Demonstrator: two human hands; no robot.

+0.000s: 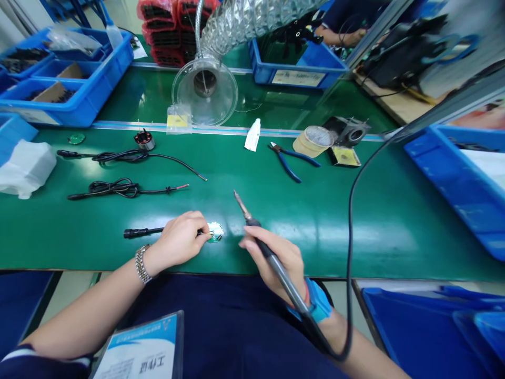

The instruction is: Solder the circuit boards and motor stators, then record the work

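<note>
Round circuit board [215,231] lies flat on the green mat [315,210], close to the mat's near edge and just left of its middle. Your left hand [179,241] is curled over a black cable [142,231], pinching its wire end down onto the board with thumb and fingertips. That cable runs straight left from the board, parallel to the near edge, ending in a thick black plug.

Your right hand [276,258] is closed in a pen grip around a soldering iron [260,237]. The iron's long axis slants from your wrist up and left; its tip is lifted clear of the mat, a little right of the board and beyond it, not touching it. Its cord loops off your wrist and arcs away to the right.

Left of the board and farther back, two more coiled cables [118,187] lie lengthwise on the mat, with a small motor [144,140] behind them. Behind the board to the right sit blue pliers [290,160], a tape roll [313,139] and a white tube [253,135]. A clear funnel on a foil hose [205,89] stands beyond the metal strip. Blue bins [71,79] line the far left and the right side. Between the board and those tools the mat is bare, shiny green.
</note>
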